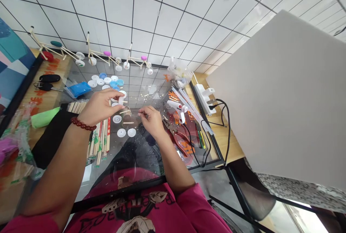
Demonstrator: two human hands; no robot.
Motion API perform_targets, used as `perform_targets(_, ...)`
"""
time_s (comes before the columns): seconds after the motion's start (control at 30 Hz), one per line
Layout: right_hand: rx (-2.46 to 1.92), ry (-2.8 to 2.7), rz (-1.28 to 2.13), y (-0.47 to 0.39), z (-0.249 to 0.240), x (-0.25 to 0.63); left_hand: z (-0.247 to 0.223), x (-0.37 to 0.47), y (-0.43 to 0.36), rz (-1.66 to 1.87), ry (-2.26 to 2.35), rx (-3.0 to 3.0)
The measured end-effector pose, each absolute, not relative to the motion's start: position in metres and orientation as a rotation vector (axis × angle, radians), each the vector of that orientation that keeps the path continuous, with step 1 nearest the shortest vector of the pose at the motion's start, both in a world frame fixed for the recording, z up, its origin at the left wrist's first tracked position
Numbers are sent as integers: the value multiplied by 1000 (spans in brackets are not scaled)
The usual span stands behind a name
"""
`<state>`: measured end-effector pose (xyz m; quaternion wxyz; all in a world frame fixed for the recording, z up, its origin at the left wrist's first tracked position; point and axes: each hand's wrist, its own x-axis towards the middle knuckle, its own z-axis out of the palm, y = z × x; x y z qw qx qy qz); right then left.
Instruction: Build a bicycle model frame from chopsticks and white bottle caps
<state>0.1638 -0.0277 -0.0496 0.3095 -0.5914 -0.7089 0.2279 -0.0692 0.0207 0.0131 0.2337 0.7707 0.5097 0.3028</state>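
My left hand, with a beaded bracelet at the wrist, pinches a white bottle cap piece between thumb and fingers. A short bit of wooden stick pokes out of its right side. My right hand is closed, thumb against forefinger, a little to the right; whatever its fingertips hold is too small to name. Between and below the hands lie short stick pieces and loose white caps on the glass tabletop. More white and blue caps are grouped beyond my left hand.
Several small stick-and-cap tricycle models stand along the back wall. To the right are a glue gun, pliers, glue sticks, a utility knife and a power strip. Wrapped chopsticks and keys lie left.
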Motion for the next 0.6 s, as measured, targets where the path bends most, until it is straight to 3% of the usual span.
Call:
perform_targets(0.4, -1685, -2338, 552, 9, -30, 124, 13, -83, 25, 768, 1549, 2112)
perform_targets(0.6, -1786, -2191, 420, -33, -23, 166, 11, -69, 22, 776, 1478, 2029)
